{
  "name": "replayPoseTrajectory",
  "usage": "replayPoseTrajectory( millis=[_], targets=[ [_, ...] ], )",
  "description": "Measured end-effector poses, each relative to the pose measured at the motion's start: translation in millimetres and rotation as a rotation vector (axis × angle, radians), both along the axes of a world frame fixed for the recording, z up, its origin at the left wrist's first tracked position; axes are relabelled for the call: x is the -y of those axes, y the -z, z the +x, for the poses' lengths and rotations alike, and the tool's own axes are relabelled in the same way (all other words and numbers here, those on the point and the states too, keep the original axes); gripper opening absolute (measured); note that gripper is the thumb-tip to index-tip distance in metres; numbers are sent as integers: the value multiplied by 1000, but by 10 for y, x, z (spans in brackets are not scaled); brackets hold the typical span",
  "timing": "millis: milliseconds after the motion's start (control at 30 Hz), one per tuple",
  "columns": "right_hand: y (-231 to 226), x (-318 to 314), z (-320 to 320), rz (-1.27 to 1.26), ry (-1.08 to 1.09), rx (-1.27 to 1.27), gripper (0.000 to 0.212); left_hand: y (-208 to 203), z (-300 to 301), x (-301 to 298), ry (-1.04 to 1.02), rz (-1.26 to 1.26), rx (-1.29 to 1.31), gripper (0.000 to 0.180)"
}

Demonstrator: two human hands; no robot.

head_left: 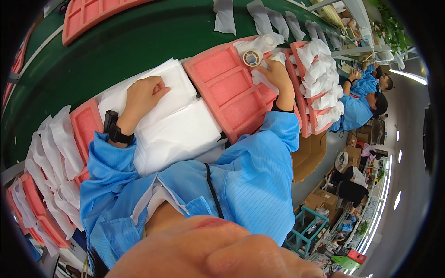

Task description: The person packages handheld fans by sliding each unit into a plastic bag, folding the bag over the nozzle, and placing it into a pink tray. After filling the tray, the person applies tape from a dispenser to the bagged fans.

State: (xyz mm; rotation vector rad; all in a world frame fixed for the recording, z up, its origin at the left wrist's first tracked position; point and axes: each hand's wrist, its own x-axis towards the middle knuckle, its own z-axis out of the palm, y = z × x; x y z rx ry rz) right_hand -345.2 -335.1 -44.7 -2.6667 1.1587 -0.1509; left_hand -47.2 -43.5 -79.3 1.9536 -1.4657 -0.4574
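Observation:
My left hand (141, 96), fingers curled closed, rests over a stack of thin white sheets (178, 136); whether it pinches anything is hidden. To the right lies a pink foam tray (218, 67) divided into compartments, several of them bare. At its far right corner my right hand (276, 74) closes around a white-wrapped piece (263, 79), whose contents do not show. Just left of those fingers sits a roll of clear tape (251, 58). More white wrapping (250, 45) lies behind the roll, along the tray's far edge.
Foam trays filled with white-wrapped pieces (320, 69) stand at right, others (55, 153) at left. Beyond runs a green belt (153, 37) carrying another pink tray (99, 11) and several white pouches (224, 16). Co-workers in blue (357, 111) sit farther right. A cardboard box (308, 155) stands beside me.

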Motion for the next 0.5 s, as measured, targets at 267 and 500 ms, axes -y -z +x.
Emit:
replayPoseTrajectory(
  millis=[267, 500],
  targets=[
    [33, -334, 140, -363, 36, 28, 50, -2, -3, 4, -10, 22, 11, 20],
    [113, -441, 269, -548, 7, 62, 51, -15, 1, 5, -9, 12, 6, 20]
  ],
)
